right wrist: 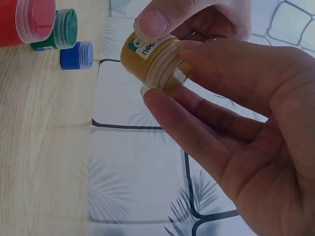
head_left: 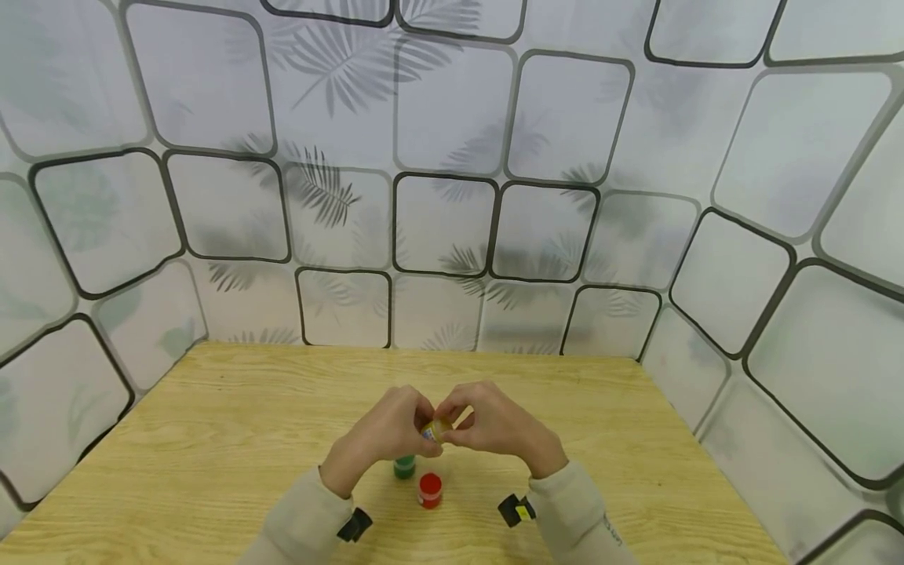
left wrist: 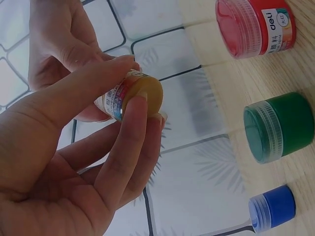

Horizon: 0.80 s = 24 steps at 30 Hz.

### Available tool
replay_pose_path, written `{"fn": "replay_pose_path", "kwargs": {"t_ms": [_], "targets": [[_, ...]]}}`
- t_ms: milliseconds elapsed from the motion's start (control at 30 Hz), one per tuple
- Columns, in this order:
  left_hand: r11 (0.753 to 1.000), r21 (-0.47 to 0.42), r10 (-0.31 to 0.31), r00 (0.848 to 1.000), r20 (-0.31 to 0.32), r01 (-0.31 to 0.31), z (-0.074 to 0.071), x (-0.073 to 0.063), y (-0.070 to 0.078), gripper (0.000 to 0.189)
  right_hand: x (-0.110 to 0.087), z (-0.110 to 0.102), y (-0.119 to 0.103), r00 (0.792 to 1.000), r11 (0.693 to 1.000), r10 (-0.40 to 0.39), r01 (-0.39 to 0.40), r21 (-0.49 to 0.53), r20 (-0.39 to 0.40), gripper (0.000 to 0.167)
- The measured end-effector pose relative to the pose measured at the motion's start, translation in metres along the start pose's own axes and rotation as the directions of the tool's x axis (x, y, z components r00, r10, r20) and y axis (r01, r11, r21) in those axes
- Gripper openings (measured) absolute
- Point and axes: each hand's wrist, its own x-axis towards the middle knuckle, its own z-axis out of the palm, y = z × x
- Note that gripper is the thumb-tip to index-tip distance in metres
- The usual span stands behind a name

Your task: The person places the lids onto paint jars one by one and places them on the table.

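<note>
A small yellow paint jar (head_left: 431, 431) with a ridged clear lid (right wrist: 163, 68) is held above the table between both hands. My left hand (head_left: 387, 426) grips the jar's yellow body with thumb and fingers. At the lid end, my right hand (head_left: 497, 420) pinches the rim between thumb and fingertips. In the right wrist view the lid sits on the jar, which is tilted. Below the hands stand a red paint jar (head_left: 430, 491) and a green paint jar (head_left: 405, 468). A blue paint jar (left wrist: 273, 209) shows in both wrist views but is hidden in the head view.
The light wooden table (head_left: 212, 439) reaches back to a patterned curtain (head_left: 445, 227) with squares and leaves, which also hangs on both sides. The red, green and blue jars stand close together near the wrists.
</note>
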Motion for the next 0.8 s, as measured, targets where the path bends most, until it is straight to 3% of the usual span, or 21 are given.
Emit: {"fn": "replay_pose_path", "kwargs": {"t_ms": [300, 800], "targets": [[0.999, 0.039, 0.013, 1.000, -0.023, -0.012, 0.001, 0.001, -0.002, 0.015, -0.001, -0.001, 0.002, 1.000, 1.000, 0.015, -0.015, 0.006, -0.022, 0.019], [0.993, 0.092, -0.074, 0.996, -0.040, 0.078, 0.006, 0.016, 0.000, 0.020, -0.021, -0.033, 0.020, 0.988, 0.980, 0.140, -0.147, -0.136, -0.058, 0.024]]}}
